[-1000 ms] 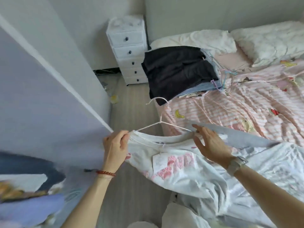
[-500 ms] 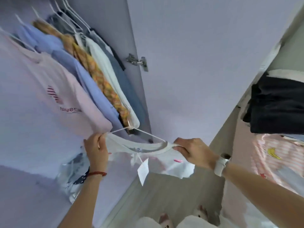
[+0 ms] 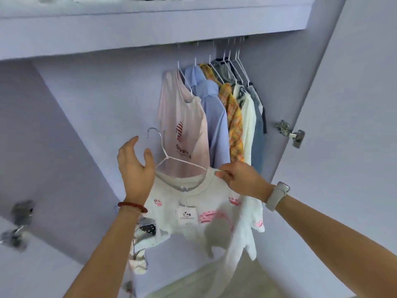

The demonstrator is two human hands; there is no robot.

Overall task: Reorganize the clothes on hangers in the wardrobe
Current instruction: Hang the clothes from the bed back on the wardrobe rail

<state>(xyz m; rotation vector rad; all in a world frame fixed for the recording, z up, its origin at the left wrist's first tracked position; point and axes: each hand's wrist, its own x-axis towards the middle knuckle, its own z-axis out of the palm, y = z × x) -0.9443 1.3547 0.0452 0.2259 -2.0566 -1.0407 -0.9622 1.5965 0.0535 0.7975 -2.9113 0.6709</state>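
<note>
I hold a white T-shirt with pink prints and a paper tag up in front of the wardrobe, on a white wire hanger whose hook points up and left. My right hand pinches the shirt's right shoulder over the hanger's end. My left hand is by the left shoulder, fingers spread, just left of the hanger's neck. Behind hang a pink T-shirt, a blue shirt, an orange plaid shirt, a white garment and a grey-blue one, bunched at the right.
A lilac shelf runs above the hanging clothes and hides the rail. The open wardrobe door stands at the right with a metal hinge. Another hinge shows at the lower left. Bare back wall lies left of the pink T-shirt.
I turned from the bed to the wardrobe and raised the shirt on its hanger. My left hand let go of the left shoulder and opened; the right hand keeps its pinch.
</note>
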